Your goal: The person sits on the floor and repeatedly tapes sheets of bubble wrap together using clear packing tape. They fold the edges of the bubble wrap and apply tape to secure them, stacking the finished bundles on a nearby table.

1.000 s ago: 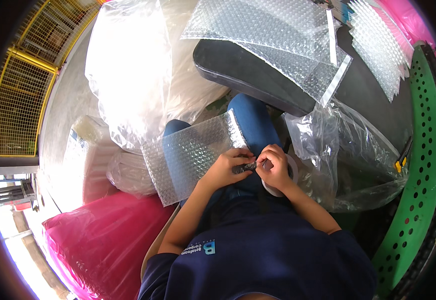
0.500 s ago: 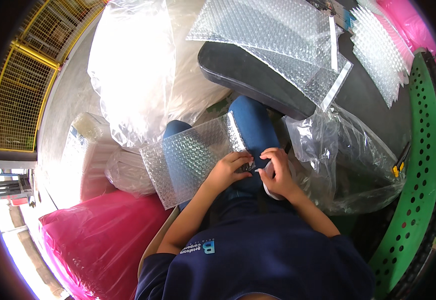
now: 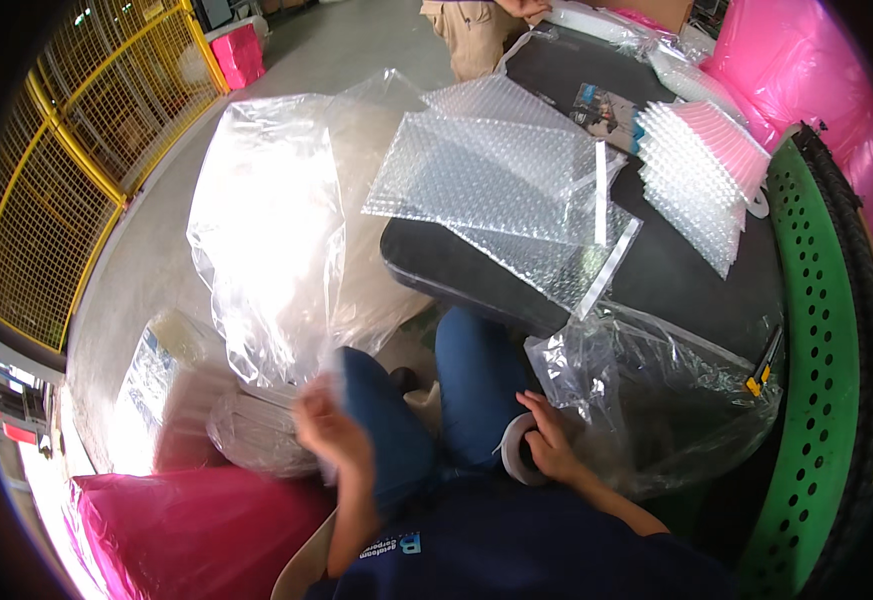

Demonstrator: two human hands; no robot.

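Note:
My left hand [image 3: 331, 430] is smeared by motion above my left thigh. Its fingers are closed on a bubble-wrap bag [image 3: 334, 372], which shows only as a narrow, blurred, pale strip. By my right thigh, my right hand [image 3: 552, 440] has its fingers round a roll of tape [image 3: 511, 452], its ring standing on edge. More bubble-wrap bags [image 3: 496, 170] with white edge strips lie overlapped on the black table [image 3: 486, 268] in front of me. A crumpled clear plastic bag [image 3: 646, 400] spreads to the right of my right hand.
A yellow-and-black cutter [image 3: 759, 378] lies at the right, near a green perforated panel [image 3: 816, 300]. A fanned stack of bubble wrap [image 3: 696, 180] is on the table. Large clear plastic [image 3: 266, 220] and a pink bundle [image 3: 196, 530] stand left. Another person [image 3: 466, 35] stands beyond the table.
My left hand has moved left, taking the bubble-wrap bag off my lap. My right hand has stayed near my thigh with the tape roll. The view has tilted up, showing the other person.

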